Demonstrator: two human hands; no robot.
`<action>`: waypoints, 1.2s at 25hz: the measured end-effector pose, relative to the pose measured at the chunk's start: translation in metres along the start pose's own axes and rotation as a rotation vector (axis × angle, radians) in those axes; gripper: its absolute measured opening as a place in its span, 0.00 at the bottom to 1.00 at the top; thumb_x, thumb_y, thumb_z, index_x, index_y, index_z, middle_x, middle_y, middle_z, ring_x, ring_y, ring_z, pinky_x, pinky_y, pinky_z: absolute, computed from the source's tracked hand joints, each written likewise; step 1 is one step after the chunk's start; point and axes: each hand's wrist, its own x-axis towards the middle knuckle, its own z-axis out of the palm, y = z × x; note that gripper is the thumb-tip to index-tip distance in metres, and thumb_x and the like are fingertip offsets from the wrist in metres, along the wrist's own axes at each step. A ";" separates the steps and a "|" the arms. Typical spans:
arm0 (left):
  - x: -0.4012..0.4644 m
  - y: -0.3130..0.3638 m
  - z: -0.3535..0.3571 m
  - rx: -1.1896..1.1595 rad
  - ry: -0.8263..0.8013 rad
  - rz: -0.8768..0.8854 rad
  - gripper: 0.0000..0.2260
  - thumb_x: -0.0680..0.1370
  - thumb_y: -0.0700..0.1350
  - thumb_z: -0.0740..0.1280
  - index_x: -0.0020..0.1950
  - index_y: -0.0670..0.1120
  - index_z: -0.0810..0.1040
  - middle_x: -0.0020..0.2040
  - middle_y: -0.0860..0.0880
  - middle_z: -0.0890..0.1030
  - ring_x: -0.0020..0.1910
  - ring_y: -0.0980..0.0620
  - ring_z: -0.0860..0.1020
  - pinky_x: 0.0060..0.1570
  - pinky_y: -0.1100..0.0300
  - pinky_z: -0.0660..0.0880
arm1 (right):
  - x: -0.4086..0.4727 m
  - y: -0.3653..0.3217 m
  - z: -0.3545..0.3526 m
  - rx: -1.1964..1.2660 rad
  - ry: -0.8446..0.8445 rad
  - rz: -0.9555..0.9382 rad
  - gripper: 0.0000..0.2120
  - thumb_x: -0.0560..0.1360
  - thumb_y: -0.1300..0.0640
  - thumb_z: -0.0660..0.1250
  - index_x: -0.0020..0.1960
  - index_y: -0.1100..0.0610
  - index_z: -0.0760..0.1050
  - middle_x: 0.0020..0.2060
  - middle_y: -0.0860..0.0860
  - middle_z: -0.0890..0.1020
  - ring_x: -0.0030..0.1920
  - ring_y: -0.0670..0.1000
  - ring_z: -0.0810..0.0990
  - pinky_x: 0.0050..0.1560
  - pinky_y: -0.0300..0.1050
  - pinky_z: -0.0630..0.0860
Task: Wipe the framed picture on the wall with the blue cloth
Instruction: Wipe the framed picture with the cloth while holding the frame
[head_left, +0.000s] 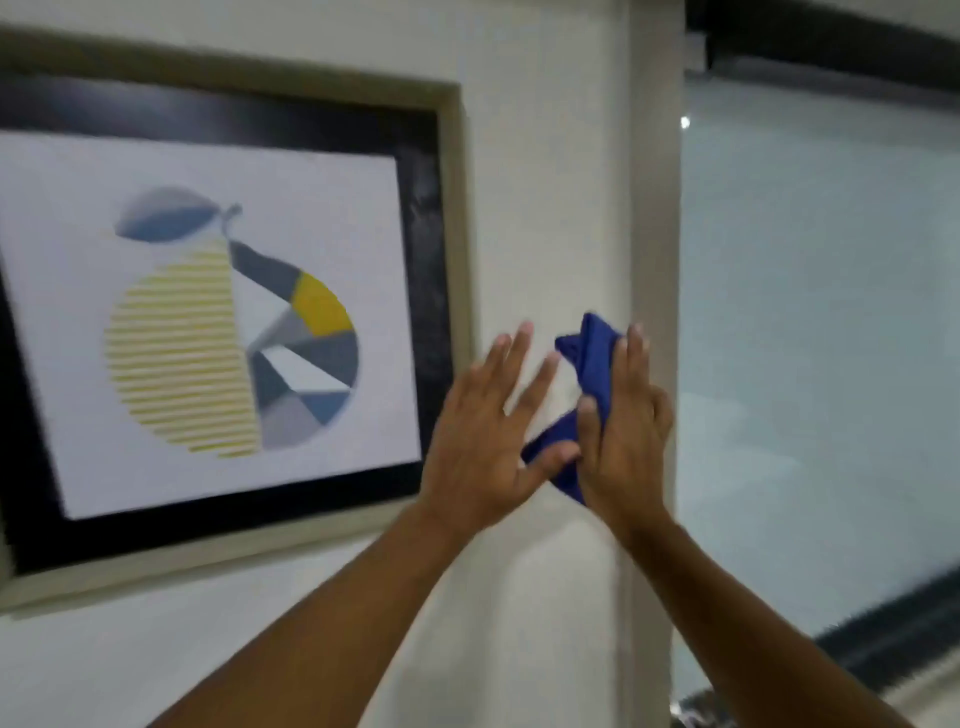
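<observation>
The framed picture (452, 291) hangs on the white wall at the left; it has a pale outer frame, a black mat and a striped yellow-and-grey pear print. A crumpled blue cloth (592, 364) is held up against the bare wall to the right of the frame. My right hand (623, 441) grips the cloth with thumb and fingers. My left hand (483, 441) is beside it with fingers spread, its thumb touching the cloth's lower end, just off the frame's lower right corner.
A wall corner (654, 260) runs vertically right behind my hands. Beyond it on the right is a large frosted glass pane (831, 338) with a dark frame along the top and bottom.
</observation>
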 end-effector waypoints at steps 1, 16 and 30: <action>0.019 -0.020 -0.026 0.067 0.076 -0.031 0.34 0.81 0.66 0.50 0.83 0.51 0.47 0.83 0.45 0.50 0.83 0.46 0.48 0.79 0.46 0.50 | 0.036 -0.021 0.009 0.023 0.062 -0.029 0.28 0.83 0.52 0.50 0.79 0.57 0.46 0.79 0.57 0.57 0.75 0.57 0.63 0.71 0.47 0.57; 0.004 -0.164 -0.094 0.721 0.056 -0.152 0.35 0.80 0.68 0.51 0.83 0.51 0.54 0.84 0.44 0.49 0.83 0.42 0.48 0.79 0.40 0.48 | 0.141 -0.112 0.131 -0.295 -0.036 -0.213 0.35 0.81 0.38 0.47 0.80 0.59 0.46 0.80 0.54 0.49 0.79 0.52 0.46 0.77 0.50 0.46; -0.028 -0.161 -0.095 0.738 0.010 -0.102 0.34 0.80 0.62 0.57 0.82 0.49 0.55 0.83 0.42 0.53 0.82 0.40 0.51 0.78 0.40 0.51 | 0.145 -0.108 0.111 -0.436 -0.161 -0.182 0.35 0.81 0.38 0.43 0.80 0.58 0.49 0.80 0.55 0.51 0.79 0.54 0.49 0.74 0.55 0.43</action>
